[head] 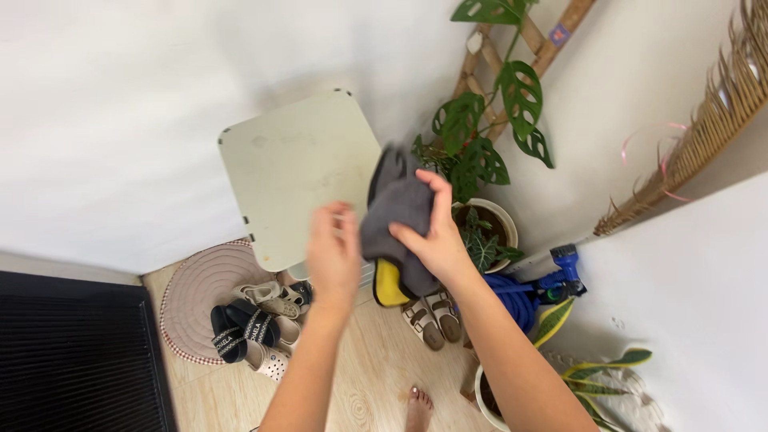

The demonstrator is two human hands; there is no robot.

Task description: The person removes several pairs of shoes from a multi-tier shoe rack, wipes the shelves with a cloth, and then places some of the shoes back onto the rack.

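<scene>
The right hand is closed on a grey cloth, fingers pinching its upper fold, so the cloth hangs in the air just right of the pale square table, with a yellow piece showing at its lower end. The left hand is unclenched, fingers loosely spread, holding nothing, just left of the cloth and over the table's near edge. The cloth looks light, soft and limp, draping wherever unsupported, so it likely handles best bunched or gripped by a folded edge; below the table lie sandals on the wooden floor.
</scene>
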